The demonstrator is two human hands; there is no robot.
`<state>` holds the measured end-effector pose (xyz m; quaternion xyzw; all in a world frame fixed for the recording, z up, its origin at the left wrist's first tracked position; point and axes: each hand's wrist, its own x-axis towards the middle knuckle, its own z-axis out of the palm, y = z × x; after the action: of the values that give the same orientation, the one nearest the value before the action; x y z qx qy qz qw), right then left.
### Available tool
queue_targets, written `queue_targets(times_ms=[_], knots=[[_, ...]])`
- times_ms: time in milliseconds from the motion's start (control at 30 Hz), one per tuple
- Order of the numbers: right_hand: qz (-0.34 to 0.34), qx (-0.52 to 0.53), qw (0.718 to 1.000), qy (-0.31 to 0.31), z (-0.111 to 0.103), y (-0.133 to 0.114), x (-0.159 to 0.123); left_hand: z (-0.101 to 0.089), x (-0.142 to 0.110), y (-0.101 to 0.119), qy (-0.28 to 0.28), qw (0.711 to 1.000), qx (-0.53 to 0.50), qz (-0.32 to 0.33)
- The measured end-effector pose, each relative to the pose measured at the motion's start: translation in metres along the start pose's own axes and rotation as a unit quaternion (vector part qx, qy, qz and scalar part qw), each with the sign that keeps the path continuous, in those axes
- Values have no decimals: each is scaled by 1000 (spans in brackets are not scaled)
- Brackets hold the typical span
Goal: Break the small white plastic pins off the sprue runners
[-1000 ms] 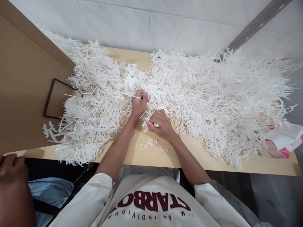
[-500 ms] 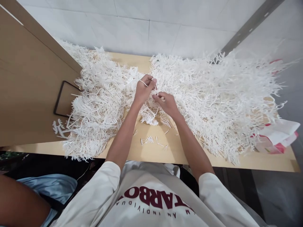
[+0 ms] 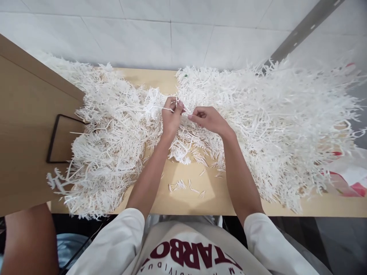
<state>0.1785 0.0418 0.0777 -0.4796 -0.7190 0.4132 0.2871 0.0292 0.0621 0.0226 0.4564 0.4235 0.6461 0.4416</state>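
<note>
My left hand [image 3: 171, 121] is closed in a pinch on a thin white branching strand [image 3: 185, 109], whose ends stick out between the fingers. Just to its right, my right hand [image 3: 210, 119] pinches at the strand's near end with thumb and forefinger. Both hands are over the middle of the table, in the gap between two heaps. The left heap [image 3: 106, 149] and the larger right heap [image 3: 258, 122] are made of similar white, twig-like strands. Short white pieces [image 3: 179, 186] lie on the wood in front of my hands, near a small white clump [image 3: 182, 152].
A brown board [image 3: 25, 126] with a black wire loop [image 3: 51, 141] stands at the left. Behind the wooden table [image 3: 195, 206] is a tiled wall [image 3: 137, 34]. A red and white plastic bag [image 3: 348, 183] lies at the right. Another person's limb [image 3: 31, 240] shows lower left.
The view has shifted, so the table sits lower in the picture. My right hand has moved right, away from my left hand, with the strand stretching between them.
</note>
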Motion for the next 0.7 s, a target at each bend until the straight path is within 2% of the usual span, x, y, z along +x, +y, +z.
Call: queue_targets(times_ms=[100,167,200,267,300,400,467,567,700], knots=[[-43,-80,995,-44,0,-22,-9,-3,0,-3,22,1000,-9,-19],[-70,-64,983,-156,-2,-40,-17,-7,1,-2,59,998,-17,-34],[-84,-58,978,-181,-3,-47,-20,-9,1,-2,69,997,-23,-36],[-83,-61,985,-135,-7,-51,-23,-9,2,1,62,997,-42,-34],[-74,-74,990,-91,-8,-48,-22,-7,3,3,51,997,-53,-36],[-27,-156,987,25,-10,-22,-13,0,2,8,32,994,-82,-64],[10,-177,982,66,-7,-4,-6,4,1,10,36,992,-94,-77],[20,-127,991,48,-2,8,1,5,1,8,51,991,-104,-70],[-18,-113,993,-15,2,2,3,4,2,3,45,991,-116,-51]])
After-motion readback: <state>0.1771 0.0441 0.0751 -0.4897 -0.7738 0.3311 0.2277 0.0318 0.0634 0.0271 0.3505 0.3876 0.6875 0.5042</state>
